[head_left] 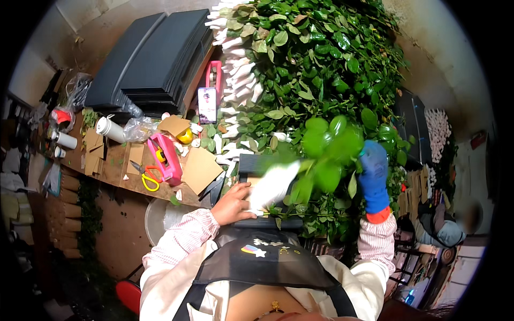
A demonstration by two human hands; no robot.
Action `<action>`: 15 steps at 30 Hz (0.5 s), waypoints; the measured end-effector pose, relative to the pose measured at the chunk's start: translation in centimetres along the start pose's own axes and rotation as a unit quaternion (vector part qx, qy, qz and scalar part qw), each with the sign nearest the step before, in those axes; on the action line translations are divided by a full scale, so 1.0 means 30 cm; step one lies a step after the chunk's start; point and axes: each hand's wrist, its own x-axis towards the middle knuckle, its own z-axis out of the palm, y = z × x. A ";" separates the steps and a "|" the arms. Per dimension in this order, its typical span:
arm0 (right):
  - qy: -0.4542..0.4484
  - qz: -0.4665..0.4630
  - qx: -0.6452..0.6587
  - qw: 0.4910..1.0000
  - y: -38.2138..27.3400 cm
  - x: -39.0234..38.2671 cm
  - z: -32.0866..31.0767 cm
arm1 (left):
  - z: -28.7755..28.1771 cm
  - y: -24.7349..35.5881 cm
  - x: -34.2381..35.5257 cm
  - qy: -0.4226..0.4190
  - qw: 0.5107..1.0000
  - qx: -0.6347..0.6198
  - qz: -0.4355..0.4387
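My right hand (373, 170), in a blue glove with an orange-red cuff, is closed round the leafy stem of a rose (276, 184). The rose's head, in a white sleeve, points left and is smeared by motion. Its green leaves (327, 152) partly cover the glove's fingers. My bare left hand (233, 205) lies by the white head with its fingers apart, at the left edge of a black ridged holder (254, 161). Part of a brown cardboard piece shows in the holder, beneath the rose. Whether my left fingertips touch the sleeve is hard to tell.
Leafy stems (326, 59) with white-sleeved heads are heaped beyond the holder. Left on the table are orange-and-yellow scissors (145, 176), a pink tape dispenser (167, 160), cardboard (201, 170), a phone (207, 105), a white cup (110, 128) and stacked black sheets (163, 59).
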 end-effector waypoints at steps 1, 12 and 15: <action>-0.022 -0.025 0.006 0.999 -0.050 -0.002 -0.011 | 0.005 -0.003 0.005 0.013 1.000 0.009 -0.014; -0.424 0.085 -0.028 0.901 -0.196 -0.505 0.265 | 0.016 0.021 0.003 0.083 0.988 -0.097 -0.082; -0.383 0.068 0.009 0.921 -0.209 -0.610 0.357 | 0.009 0.006 0.001 0.040 0.998 -0.023 -0.048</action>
